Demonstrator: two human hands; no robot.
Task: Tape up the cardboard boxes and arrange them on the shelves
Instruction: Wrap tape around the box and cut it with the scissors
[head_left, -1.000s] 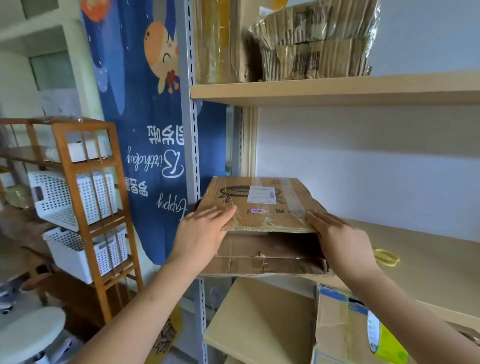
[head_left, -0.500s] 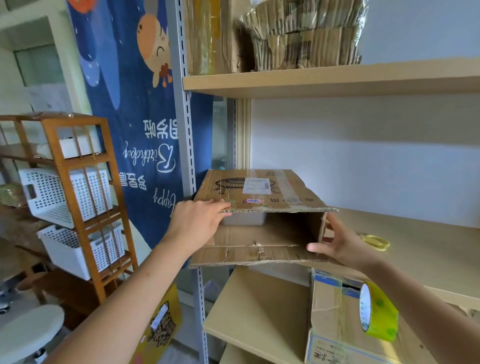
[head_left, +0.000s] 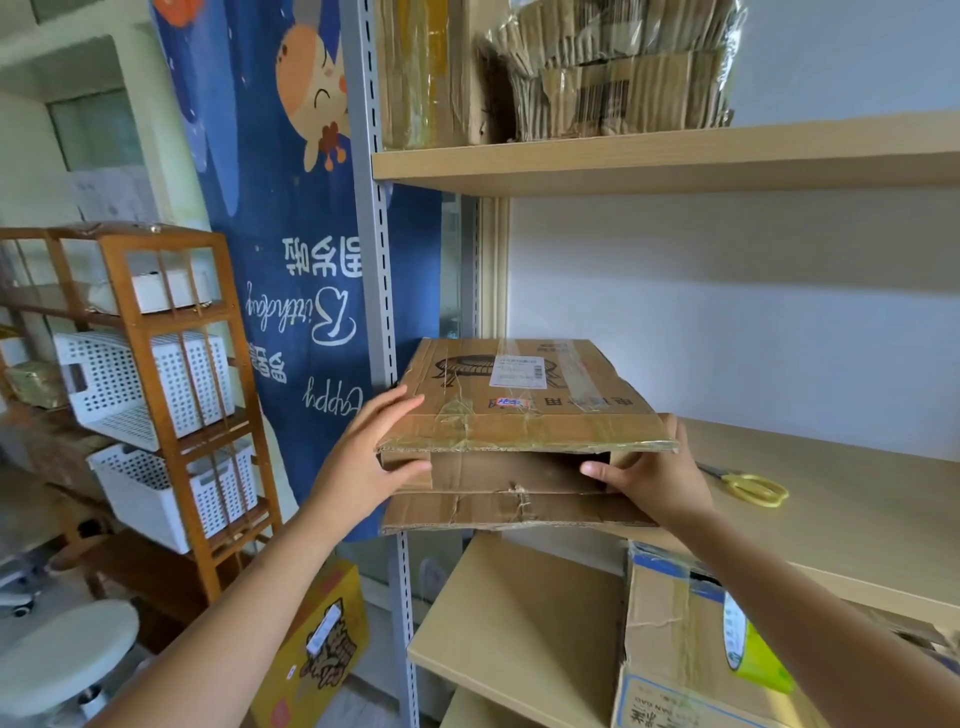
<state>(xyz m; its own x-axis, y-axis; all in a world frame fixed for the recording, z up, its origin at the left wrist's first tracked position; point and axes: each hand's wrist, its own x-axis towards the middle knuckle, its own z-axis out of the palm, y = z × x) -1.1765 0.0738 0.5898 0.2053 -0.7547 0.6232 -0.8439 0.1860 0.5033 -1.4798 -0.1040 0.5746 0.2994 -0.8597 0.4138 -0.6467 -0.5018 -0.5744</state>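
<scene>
A worn cardboard box (head_left: 519, 415) with a white label lies on the middle shelf (head_left: 831, 519), at its left end, with its front flaps loose. My left hand (head_left: 363, 462) is at the front left corner, with its fingers flat on the top flap and its thumb pressing the left side flap inward. Under the top flap's right end, my right hand (head_left: 654, 473) pushes the right side flap inward with straight fingers. A yellow-green tape roll (head_left: 748, 654) hangs at my right forearm.
Yellow scissors (head_left: 753, 486) lie on the shelf right of the box. A second cardboard box (head_left: 670, 644) with blue print stands on the lower shelf (head_left: 519, 623). Bundled flat cardboard (head_left: 613, 73) fills the top shelf. A wooden rack with white baskets (head_left: 150, 389) stands left.
The box front opened up half a second ago. Now both hands fold the side flaps inward and the top flap has come down lower over the opening.
</scene>
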